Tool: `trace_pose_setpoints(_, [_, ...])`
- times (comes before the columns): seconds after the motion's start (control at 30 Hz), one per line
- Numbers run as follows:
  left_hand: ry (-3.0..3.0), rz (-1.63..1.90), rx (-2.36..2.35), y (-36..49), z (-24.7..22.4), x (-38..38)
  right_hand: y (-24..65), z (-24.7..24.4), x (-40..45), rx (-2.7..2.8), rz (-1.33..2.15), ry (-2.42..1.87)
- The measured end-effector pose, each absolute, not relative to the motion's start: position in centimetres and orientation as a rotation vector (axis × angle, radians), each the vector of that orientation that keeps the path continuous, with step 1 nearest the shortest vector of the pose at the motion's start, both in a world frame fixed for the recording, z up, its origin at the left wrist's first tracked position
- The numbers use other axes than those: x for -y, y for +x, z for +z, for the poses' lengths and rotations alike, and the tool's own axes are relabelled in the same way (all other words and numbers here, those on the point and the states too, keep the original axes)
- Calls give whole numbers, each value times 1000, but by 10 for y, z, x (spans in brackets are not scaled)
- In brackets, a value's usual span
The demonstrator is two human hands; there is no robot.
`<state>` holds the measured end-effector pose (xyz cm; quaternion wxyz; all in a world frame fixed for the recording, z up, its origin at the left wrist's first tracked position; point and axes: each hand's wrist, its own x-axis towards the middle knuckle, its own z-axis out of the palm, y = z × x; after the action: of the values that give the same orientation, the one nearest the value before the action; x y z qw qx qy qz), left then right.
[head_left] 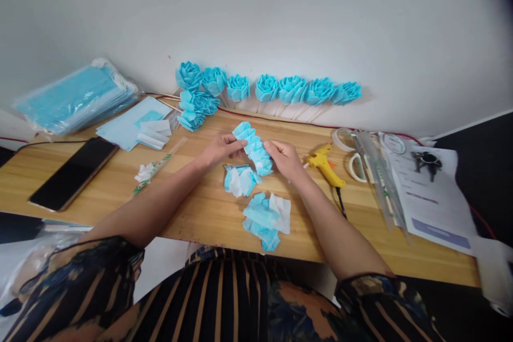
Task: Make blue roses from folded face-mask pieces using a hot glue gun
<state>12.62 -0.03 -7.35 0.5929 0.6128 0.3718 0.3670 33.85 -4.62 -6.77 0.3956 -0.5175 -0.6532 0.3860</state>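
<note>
A: Where is the pleated blue strip [253, 145]?

B: Up off the wooden table [200, 214], between the two hands. The left hand [222, 150] pinches its left edge between thumb and fingers; the right hand [284, 156] has its fingertips closed on the opposite edge.

A: What could spoil it?

B: Uneven pulling, I'd say. The material looks thin, so the two hands working against each other could flatten the folds or tear it. Too light a pinch might let the pleats spring loose.

A: And around the hands?

B: The yellow glue gun [326, 166] worries me most. It lies just beside the right wrist with its nozzle turned that way. I can't tell whether it's hot, but if it is, a careless sideways move could mean a burn.

A: Its black cord [340, 200]?

B: It runs toward the right forearm, and where it goes beyond that is hidden. A snag there could drag the gun.

A: Anything below the strip?

B: A blue-and-white bundle [241, 180] just under it, and some loose blue pieces [262, 216] nearer the table's front edge. A brushing forearm could sweep those pieces off.
</note>
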Motion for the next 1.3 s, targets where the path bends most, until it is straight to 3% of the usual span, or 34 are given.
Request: trace_pose_setpoints(1.3, [1666,807,-680,129,-68,9,336,-63,48,1563,911,-1216])
